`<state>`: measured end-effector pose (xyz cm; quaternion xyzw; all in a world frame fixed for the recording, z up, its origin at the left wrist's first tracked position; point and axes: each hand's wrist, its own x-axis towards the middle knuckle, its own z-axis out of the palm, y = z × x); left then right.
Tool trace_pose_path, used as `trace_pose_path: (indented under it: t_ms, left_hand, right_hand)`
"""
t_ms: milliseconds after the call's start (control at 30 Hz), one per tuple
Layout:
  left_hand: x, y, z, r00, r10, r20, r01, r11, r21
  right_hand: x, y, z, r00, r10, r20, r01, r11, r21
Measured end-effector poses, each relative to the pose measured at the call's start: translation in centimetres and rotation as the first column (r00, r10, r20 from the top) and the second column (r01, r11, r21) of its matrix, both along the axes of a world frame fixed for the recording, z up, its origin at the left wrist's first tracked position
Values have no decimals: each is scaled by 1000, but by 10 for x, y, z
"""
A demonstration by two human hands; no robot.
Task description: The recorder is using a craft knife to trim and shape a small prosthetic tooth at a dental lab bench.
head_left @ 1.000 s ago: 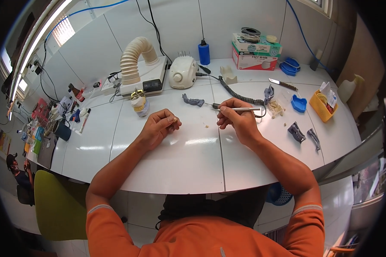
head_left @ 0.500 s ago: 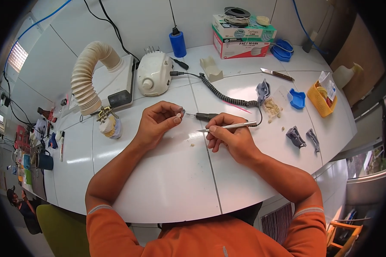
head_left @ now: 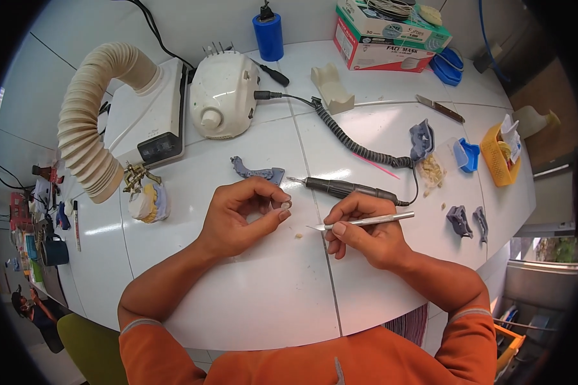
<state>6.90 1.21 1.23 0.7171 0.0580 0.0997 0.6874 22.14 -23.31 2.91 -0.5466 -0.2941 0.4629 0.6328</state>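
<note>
Item: small pale piece (head_left: 285, 205), pinched betw. thumb & forefinger of left hand (head_left: 241, 215) over white bench (head_left: 250, 301); right hand (head_left: 366, 231) closed pen-style round slim metal blade tool (head_left: 366, 222), tip near piece — best w/ wrists braced, light short strokes.

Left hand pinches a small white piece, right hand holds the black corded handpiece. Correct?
Not quite. The left hand does pinch the small white piece, but the right hand holds a slim silver hand tool. The black corded handpiece lies on the table, as the head view shows.
</note>
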Motion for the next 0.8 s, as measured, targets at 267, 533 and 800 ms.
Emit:
trace_pose_path:
  t_ms: [267,533,800]
  left_hand:
    - [-3,-3,8,998,18,-61,-3,973,232]
    - [3,-8,13,997,-79,-17,78,879,471]
    - [4,-4,13,993,-96,-67,117,858,500]
  right_hand:
    - [1,1,5,1000,-6,-17,6,1000,-2]
    - [-6,2,4,974,-88,209,90,996,3]
    - [-3,8,0,817,-72,572,81,997,9]
